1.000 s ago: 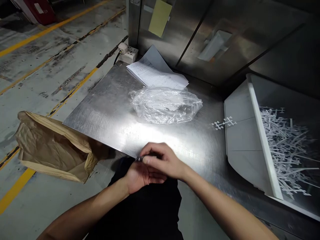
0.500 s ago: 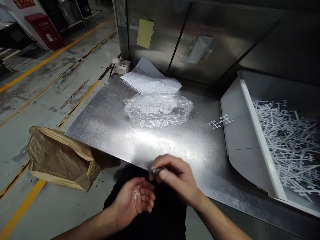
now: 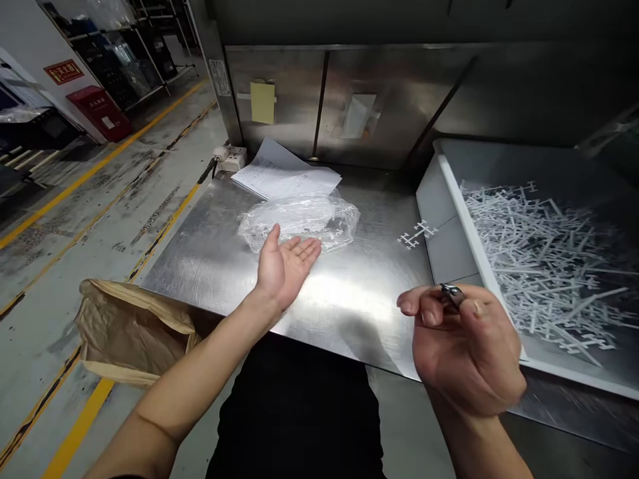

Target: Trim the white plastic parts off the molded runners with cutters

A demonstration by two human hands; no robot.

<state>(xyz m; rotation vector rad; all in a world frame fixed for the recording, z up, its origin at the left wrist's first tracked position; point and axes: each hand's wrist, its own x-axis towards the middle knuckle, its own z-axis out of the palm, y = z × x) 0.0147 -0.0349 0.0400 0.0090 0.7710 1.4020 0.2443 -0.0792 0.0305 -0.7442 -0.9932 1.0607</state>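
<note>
My left hand (image 3: 287, 269) is open, palm up with the thumb raised, in front of a clear plastic bag (image 3: 344, 223). No piece shows on the palm. The bag lies on its side on the metal table and has small white parts inside. To the right, my right hand (image 3: 469, 352) is closed on a small metal nail clipper (image 3: 452, 295), pinched between thumb and fingers with the palm turned up. Beyond that hand, a branched white plastic sprue (image 3: 417, 234) rests on the table by a big white bin (image 3: 472, 226), which holds a heap of similar white sprues (image 3: 544, 266).
Printed sheets (image 3: 284, 169) lie behind the bag, beside a power socket block (image 3: 232, 158). A brown paper sack (image 3: 134, 326) stands open on the floor at the table's left edge (image 3: 200, 293). A metal panel (image 3: 279, 140) closes off the back.
My left hand has moved forward to the bag, and the small white piece on its palm is out of sight. My right hand has swung right with the nail clipper. The view has shifted.
</note>
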